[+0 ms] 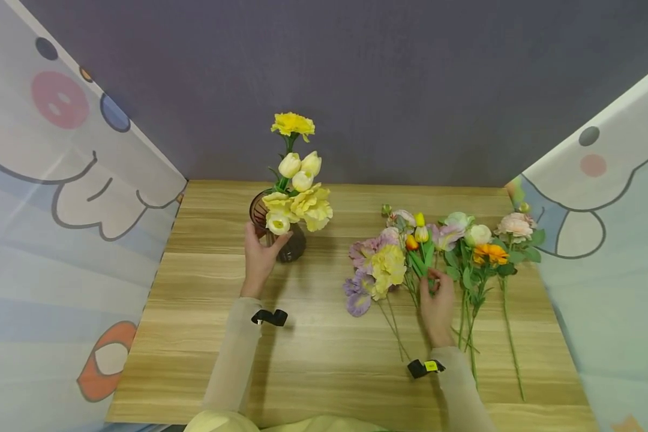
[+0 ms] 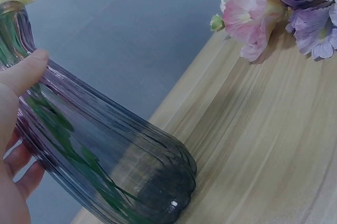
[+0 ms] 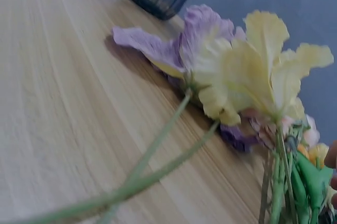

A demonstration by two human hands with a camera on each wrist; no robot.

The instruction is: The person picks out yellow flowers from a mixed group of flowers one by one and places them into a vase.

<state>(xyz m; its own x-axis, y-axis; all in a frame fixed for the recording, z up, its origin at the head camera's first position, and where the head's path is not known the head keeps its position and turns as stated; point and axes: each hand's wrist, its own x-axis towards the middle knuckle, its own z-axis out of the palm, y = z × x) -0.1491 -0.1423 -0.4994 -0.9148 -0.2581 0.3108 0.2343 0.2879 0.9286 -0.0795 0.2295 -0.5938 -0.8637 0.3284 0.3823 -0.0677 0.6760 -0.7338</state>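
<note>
My left hand (image 1: 260, 259) grips the ribbed, tinted glass vase (image 2: 121, 145) near its neck, with the thumb across the front. The vase leans, and green stems show through its glass. From its mouth rise a yellow carnation (image 1: 293, 125), white tulips (image 1: 302, 180) and pale yellow ruffled blooms (image 1: 311, 207). On the right, my right hand (image 1: 438, 306) has its fingers curled at the green leaves of a small tulip bunch (image 1: 421, 234) with orange and yellow heads, and seems to pinch it. Only fingertips (image 3: 331, 163) of this hand show in the right wrist view.
Around the right hand lie purple irises (image 1: 359, 293), a yellow ruffled flower (image 1: 389, 270), an orange flower (image 1: 490, 254) and a pink rose-like flower (image 1: 515, 227). Long stems reach toward the table's (image 1: 324, 360) front. A dark grey panel (image 1: 345, 90) closes off the back; printed curtains (image 1: 27, 252) hang alongside.
</note>
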